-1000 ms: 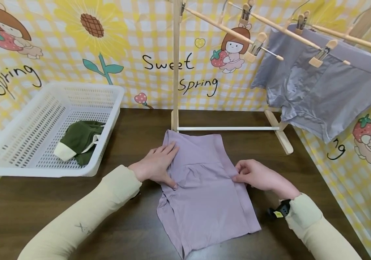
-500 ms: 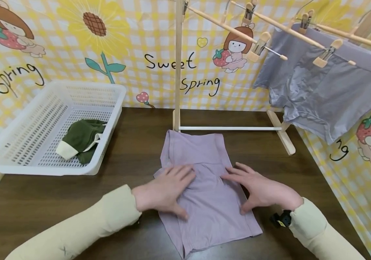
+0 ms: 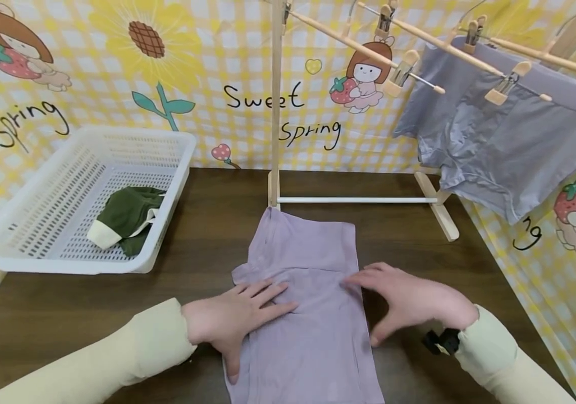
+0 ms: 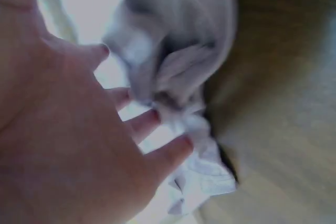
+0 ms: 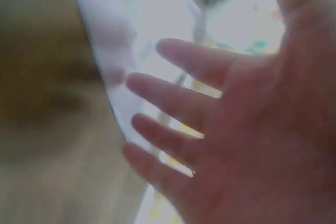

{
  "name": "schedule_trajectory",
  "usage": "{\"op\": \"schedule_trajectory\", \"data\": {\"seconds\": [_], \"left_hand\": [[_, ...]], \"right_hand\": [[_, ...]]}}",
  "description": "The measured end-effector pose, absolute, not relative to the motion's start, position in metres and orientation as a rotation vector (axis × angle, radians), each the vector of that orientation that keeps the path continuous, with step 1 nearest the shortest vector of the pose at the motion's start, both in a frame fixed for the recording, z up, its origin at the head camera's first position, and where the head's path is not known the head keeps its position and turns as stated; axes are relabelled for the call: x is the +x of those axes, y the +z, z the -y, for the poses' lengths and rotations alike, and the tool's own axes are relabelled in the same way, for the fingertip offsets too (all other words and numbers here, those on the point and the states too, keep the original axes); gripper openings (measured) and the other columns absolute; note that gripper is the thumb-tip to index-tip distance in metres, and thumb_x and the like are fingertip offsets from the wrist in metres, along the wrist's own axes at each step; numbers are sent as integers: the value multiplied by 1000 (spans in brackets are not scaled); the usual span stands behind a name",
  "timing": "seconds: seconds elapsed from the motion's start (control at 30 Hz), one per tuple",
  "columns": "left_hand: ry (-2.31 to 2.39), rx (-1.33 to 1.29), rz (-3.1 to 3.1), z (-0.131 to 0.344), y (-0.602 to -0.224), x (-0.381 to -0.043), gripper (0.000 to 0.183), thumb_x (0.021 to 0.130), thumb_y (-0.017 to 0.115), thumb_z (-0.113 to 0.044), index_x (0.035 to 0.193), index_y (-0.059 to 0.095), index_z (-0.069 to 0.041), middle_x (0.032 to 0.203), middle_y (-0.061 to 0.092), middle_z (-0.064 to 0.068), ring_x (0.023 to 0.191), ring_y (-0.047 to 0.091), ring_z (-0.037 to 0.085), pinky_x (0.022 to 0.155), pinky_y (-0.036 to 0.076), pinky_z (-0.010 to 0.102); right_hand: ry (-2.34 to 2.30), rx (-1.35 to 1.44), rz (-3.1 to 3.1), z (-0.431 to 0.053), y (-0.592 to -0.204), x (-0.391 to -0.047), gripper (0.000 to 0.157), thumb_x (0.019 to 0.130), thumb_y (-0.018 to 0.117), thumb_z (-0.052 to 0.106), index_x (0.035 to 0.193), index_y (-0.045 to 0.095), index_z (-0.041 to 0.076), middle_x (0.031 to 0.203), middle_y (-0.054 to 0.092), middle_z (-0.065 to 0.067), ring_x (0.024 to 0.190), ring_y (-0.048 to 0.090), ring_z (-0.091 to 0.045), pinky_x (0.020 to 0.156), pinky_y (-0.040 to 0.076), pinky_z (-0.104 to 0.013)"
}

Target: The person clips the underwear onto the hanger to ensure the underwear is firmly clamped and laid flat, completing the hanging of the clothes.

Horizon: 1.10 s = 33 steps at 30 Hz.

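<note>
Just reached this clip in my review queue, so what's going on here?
Someone is handling a lilac garment laid on a dark table. The left-hand grip rests spread on it; the right-hand grip, also spread, is at its right edge. A green garment lies in the white basket, and grey shorts hang clipped at the right.

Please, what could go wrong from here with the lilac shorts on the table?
First, the left edge of the lilac shorts is bunched near the left hand, so smoothing might press creases in. Second, their far corner lies at the foot of the wooden rack post, so pushing farther away could perhaps nudge it.
</note>
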<state>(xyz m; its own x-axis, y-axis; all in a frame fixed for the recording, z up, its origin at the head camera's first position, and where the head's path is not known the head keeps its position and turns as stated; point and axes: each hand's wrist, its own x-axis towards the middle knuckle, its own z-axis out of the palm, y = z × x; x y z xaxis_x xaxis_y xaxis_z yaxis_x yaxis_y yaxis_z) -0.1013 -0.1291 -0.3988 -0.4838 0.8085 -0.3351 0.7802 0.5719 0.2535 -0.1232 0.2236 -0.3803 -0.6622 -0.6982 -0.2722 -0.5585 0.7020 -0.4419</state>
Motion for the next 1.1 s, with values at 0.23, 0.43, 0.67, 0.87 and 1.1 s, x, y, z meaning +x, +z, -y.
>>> {"op": "schedule_trajectory", "data": {"seconds": [0.23, 0.43, 0.67, 0.87, 1.1], "left_hand": [[485, 1152, -2633, 121, -399, -159, 80, 94, 73, -38, 153, 39, 3, 160, 30, 25, 147, 29, 39, 116, 27, 54], [374, 973, -2645, 116, -416, -192, 102, 86, 83, -41, 155, 28, 10, 162, 24, 27, 149, 24, 36, 118, 25, 43], [309, 943, -2701, 122, -423, -204, 122, 76, 85, -57, 157, 22, 8, 165, 17, 24, 151, 19, 37, 118, 22, 52], [374, 926, -2703, 126, -426, -213, 124, 75, 85, -58, 158, 20, 7, 166, 15, 22, 151, 16, 38, 119, 19, 53], [470, 983, -2715, 128, -428, -219, 121, 74, 88, -52, 156, 24, 9, 163, 19, 26, 150, 19, 41, 119, 23, 50]], "right_hand": [[-516, -888, -2677, -205, -387, -175, 80, 86, 84, 28, 151, 46, 1, 156, 40, -21, 143, 36, -39, 112, 33, -56], [-467, -890, -2557, -204, -412, -204, 110, 76, 91, 38, 158, 29, -3, 164, 24, -21, 149, 23, -37, 116, 19, -62], [-515, -851, -2508, -215, -415, -231, 119, 73, 92, 39, 161, 22, 0, 167, 14, -18, 153, 11, -35, 116, 11, -64], [-591, -833, -2472, -216, -414, -239, 119, 73, 93, 32, 161, 19, -1, 167, 10, -20, 152, 10, -37, 116, 22, -57], [-677, -796, -2448, -217, -418, -238, 115, 74, 93, 27, 161, 21, 2, 168, 8, -18, 152, 8, -37, 116, 24, -56]]}}
